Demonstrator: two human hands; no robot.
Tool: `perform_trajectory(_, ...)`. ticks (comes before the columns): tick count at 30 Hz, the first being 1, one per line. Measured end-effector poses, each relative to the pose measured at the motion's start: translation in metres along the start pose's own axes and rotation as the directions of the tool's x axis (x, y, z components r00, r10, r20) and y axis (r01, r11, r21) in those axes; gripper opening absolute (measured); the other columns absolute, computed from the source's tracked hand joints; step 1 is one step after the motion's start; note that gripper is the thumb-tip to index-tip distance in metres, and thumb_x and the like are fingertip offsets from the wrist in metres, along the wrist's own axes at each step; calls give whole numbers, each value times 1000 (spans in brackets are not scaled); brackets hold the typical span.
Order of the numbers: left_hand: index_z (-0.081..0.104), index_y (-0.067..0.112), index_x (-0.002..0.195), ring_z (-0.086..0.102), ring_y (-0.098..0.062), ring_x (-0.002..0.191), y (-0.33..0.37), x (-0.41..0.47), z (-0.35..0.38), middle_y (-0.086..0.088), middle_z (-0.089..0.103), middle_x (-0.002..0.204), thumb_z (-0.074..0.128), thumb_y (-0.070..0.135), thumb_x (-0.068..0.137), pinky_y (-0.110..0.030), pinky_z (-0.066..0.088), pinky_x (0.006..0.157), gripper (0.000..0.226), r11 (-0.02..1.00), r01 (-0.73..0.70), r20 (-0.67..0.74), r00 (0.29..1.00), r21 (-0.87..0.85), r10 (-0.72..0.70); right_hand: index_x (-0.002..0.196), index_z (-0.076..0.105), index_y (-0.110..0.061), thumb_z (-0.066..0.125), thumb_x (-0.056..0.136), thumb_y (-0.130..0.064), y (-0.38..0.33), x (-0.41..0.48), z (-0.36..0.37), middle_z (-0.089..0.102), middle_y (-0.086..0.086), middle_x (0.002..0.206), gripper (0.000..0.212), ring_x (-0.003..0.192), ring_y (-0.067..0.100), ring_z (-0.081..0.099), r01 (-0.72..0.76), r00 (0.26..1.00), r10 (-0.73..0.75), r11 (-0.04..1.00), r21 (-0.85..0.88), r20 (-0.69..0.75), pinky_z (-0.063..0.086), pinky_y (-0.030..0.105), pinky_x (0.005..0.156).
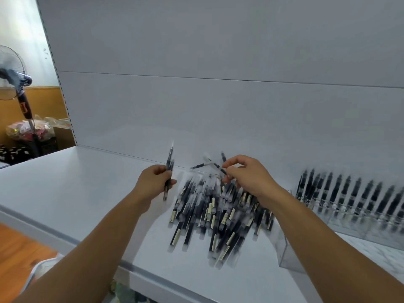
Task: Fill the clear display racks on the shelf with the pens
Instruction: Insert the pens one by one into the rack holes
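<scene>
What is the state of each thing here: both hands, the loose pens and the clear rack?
Left hand: grips a few pens upright.
Right hand: pinches several pens, fanned out.
Pen pile: lying loose on the shelf.
Clear rack: holds a row of standing pens.

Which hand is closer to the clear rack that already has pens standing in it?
Right. The right hand, pinching pens, is above the loose pile, just left of the clear rack. The left hand, gripping other pens, is farther away, at the pile's left edge.
</scene>
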State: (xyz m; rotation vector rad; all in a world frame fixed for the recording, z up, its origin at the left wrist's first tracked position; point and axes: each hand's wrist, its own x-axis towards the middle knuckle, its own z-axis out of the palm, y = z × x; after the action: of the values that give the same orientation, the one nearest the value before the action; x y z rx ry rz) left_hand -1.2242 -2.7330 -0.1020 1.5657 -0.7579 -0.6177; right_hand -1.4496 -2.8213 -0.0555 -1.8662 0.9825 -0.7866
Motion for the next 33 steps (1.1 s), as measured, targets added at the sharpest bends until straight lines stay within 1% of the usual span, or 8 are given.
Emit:
perform_trajectory(5,60,13,116,69,-9,78,24,-11,27,0,74,98,53,16,99,-23,56,71,19,963,-122,40,990,-240,135,110,55,-30,59,89,-19,2,-12,-26,76,-9,79,24,46,1,50,21,1000,-20,997,71,-13,44,23,56)
perform_trajectory(8,59,20,116,70,-9,79,35,-22,52,4,75,94,50,20,101,-29,59,74,17,945,-151,104,977,-288,188,116,56,-28,60,92,-18,8,-22,-42,76,-10,83,27,48,2,51,52,999,-51,995,86,-14,45,17,52)
perform_trajectory(13,59,19,112,64,-10,66,49,-44,107,5,72,84,47,22,102,-24,54,61,16,895,-155,161,957,-419,241,102,62,-26,62,92,-19,22,-40,-77,76,-11,85,13,51,0,54,62,997,-58,996,60,-60,38,9,44)
perform_trajectory(18,59,17,108,47,-5,50,54,-65,167,9,65,75,46,19,102,-17,36,42,14,854,-124,237,932,-506,275,104,58,-23,65,91,-23,39,-58,-115,76,-13,86,14,55,4,61,37,985,-36,999,3,-168,43,15,48)
perform_trajectory(23,59,15,103,41,-6,49,57,-73,210,8,65,75,46,16,102,-16,30,41,13,811,-94,288,906,-578,310,90,68,-22,68,90,-24,58,-71,-150,69,-9,76,2,63,4,66,27,954,-35,999,-29,-298,43,12,50)
perform_trajectory(29,60,16,105,40,-7,49,51,-76,235,6,65,75,46,15,102,-19,29,43,14,812,-101,316,888,-575,334,100,61,-21,63,93,-13,73,-78,-173,75,0,84,10,74,11,73,95,904,-62,994,57,-424,54,19,58)
perform_trajectory(31,60,16,104,40,-8,49,42,-78,236,5,66,75,46,15,101,-19,29,42,14,816,-92,314,894,-571,321,98,66,-21,60,95,-19,77,-78,-177,75,-5,86,7,74,9,72,94,903,-56,993,68,-425,53,18,58)
perform_trajectory(33,61,16,103,39,-8,48,34,-80,237,4,66,75,47,14,101,-19,29,41,15,825,-79,320,898,-559,303,94,69,-26,60,95,-30,80,-75,-180,73,-12,82,11,72,2,69,51,904,-58,998,-28,-424,52,17,57)
